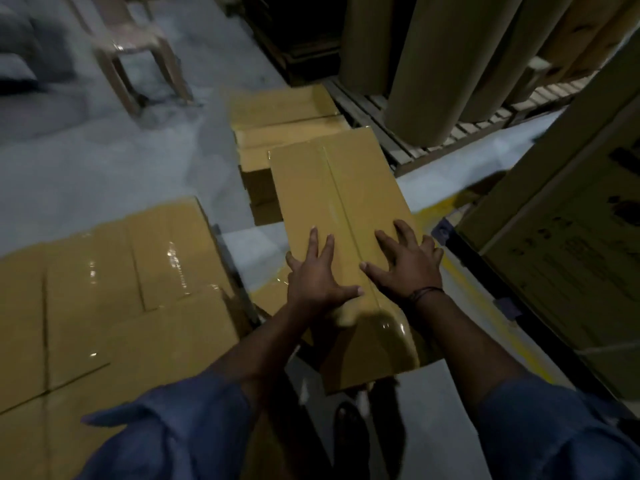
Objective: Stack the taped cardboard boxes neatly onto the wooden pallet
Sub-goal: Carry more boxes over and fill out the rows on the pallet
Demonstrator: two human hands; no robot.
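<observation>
Resting flat and spread wide, your left hand and right hand press the top of the taped box, gripping nothing; that suits steadying or sliding it, not lifting. The box lies straight ahead, between the stacked boxes on your left and a printed carton on your right. Beyond lie more boxes on the floor, then a wooden pallet carrying tall brown rolls.

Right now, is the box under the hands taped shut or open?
Shut. The box shows flat flaps and glossy tape along its middle seam.
</observation>
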